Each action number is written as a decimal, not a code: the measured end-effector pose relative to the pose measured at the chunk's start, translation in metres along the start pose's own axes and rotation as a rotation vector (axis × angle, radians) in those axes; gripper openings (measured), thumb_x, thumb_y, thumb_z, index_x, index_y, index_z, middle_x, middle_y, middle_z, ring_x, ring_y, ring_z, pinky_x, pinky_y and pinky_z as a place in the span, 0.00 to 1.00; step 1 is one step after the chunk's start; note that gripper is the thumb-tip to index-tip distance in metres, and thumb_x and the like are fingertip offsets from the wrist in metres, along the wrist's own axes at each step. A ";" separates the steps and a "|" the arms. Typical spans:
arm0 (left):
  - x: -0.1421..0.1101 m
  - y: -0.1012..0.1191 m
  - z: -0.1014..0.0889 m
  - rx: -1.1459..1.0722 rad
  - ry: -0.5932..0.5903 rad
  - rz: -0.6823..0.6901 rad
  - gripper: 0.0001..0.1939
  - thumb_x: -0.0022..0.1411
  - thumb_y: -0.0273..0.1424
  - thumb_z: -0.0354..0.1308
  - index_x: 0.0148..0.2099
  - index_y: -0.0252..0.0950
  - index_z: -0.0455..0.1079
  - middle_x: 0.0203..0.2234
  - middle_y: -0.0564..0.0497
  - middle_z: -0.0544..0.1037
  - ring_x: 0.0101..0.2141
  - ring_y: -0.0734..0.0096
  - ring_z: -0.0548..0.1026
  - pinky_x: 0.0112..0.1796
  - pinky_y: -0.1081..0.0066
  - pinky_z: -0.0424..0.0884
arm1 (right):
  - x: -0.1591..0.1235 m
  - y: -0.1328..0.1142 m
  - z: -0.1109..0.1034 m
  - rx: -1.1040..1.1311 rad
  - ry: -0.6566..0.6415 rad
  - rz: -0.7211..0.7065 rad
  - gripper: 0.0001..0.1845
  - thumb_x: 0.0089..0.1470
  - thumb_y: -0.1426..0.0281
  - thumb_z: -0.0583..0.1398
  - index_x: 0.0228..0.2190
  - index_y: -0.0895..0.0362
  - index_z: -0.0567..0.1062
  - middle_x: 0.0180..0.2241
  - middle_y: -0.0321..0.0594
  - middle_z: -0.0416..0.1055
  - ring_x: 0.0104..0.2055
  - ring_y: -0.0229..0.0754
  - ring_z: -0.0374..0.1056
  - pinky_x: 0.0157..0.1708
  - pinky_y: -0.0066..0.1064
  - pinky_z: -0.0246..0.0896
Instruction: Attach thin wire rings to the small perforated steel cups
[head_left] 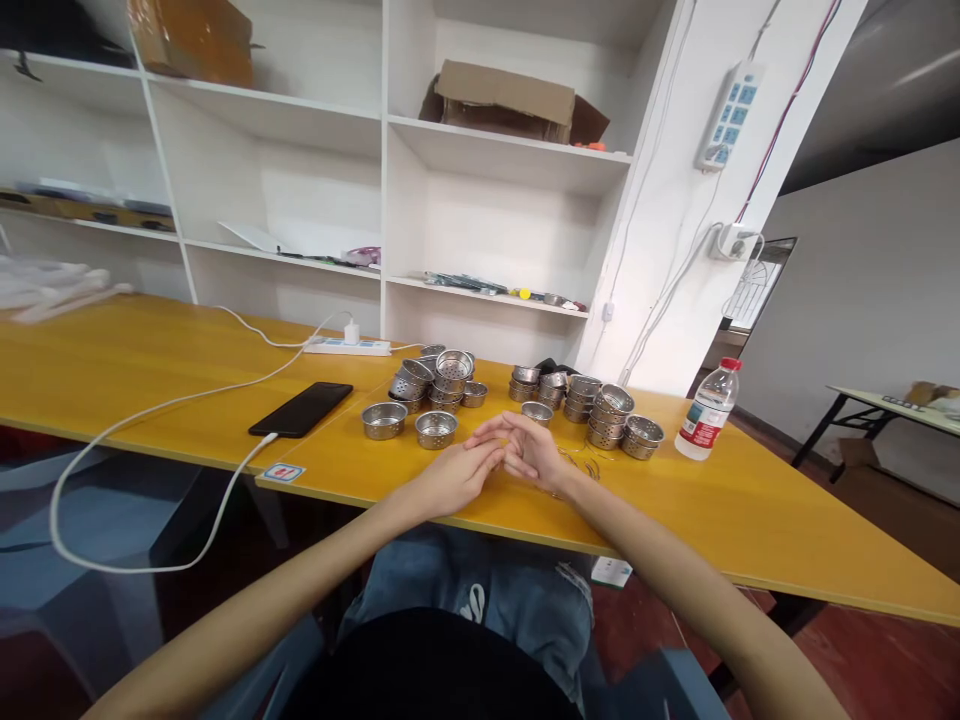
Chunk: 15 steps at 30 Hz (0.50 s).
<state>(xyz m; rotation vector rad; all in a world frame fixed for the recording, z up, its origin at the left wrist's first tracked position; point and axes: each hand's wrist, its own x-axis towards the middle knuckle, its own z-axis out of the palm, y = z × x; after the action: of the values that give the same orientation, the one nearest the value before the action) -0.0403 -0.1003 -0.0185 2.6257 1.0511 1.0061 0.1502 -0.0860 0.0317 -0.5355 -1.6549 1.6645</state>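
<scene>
My left hand [457,472] and my right hand [534,452] rest together on the yellow table [720,520], fingertips touching; whether a small part sits between them I cannot tell. Thin wire pieces [592,462] lie just right of my right hand. Just beyond the fingers stand single perforated steel strainer cups [436,429], another cup [384,420] and a third cup [537,411]. Behind them are a left pile of cups [439,378] and a right group of stacked cups [600,408].
A black phone [301,409] lies at left, plugged by a white cable [150,410] into a power strip [347,346]. A water bottle [708,410] stands at right. White shelves [384,180] with boxes rise behind the table. My knees are under the table edge.
</scene>
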 end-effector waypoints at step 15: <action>-0.003 -0.020 -0.040 0.548 0.091 -0.499 0.28 0.73 0.53 0.59 0.58 0.33 0.74 0.53 0.28 0.83 0.58 0.32 0.75 0.61 0.37 0.62 | 0.009 0.004 -0.018 -0.336 0.280 -0.110 0.31 0.58 0.41 0.68 0.31 0.60 0.83 0.26 0.44 0.80 0.16 0.35 0.65 0.15 0.27 0.52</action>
<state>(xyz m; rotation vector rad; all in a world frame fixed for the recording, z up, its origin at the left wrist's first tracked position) -0.0787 -0.0918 0.0038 2.4601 2.1210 0.8058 0.1566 -0.0663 0.0280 -0.7862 -1.7254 1.1769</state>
